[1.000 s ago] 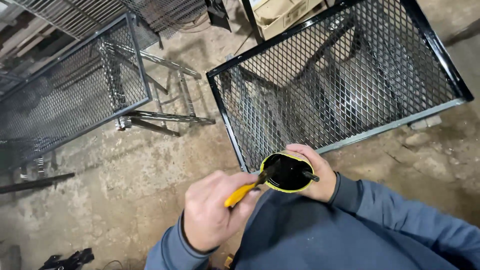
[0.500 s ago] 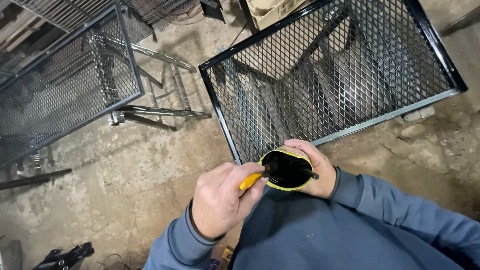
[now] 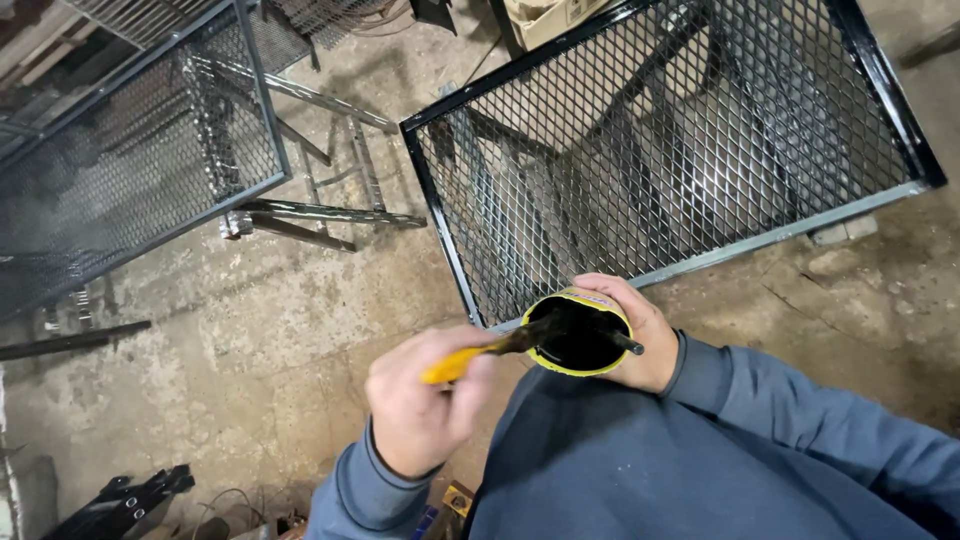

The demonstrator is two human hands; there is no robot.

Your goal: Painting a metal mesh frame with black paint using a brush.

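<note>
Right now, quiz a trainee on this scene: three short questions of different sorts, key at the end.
1. True or false: the left hand grips a yellow-handled brush whose tip is inside the can.
2. Which hand holds the can? A) the left B) the right hand C) neither
3. Fill in: the can's inside looks ____ in colour.

Key: 1 true. 2 B. 3 black, like the frame of the mesh panel on the concrete floor.
</note>
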